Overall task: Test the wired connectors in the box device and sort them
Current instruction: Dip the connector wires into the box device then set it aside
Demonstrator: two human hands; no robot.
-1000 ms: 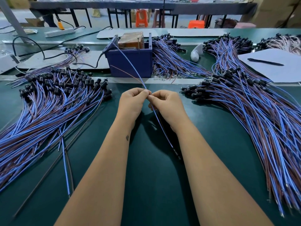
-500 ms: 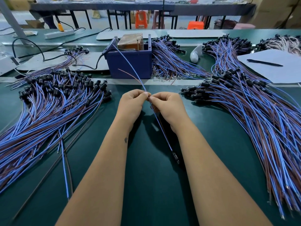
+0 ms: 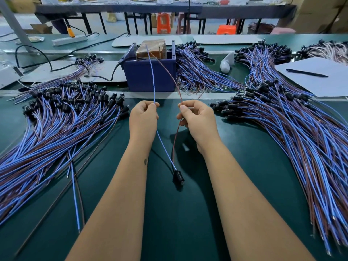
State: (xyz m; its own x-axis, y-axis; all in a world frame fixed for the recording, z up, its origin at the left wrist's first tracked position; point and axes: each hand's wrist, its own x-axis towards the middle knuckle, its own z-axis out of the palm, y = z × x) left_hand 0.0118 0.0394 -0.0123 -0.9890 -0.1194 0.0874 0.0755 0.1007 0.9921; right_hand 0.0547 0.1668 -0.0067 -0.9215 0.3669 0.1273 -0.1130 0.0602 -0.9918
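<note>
Hands [image 3: 144, 117] [image 3: 197, 119] parted; connector [image 3: 178, 178] hangs downward.

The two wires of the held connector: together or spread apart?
Spread apart. The left hand pinches the blue wire, the right hand the brown wire; they meet at the black connector.

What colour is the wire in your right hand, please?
Brown, in the head view: the wire pinched by the right hand.

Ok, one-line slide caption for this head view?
Left hand pinches blue wire, right hand brown wire, before blue box.
</note>
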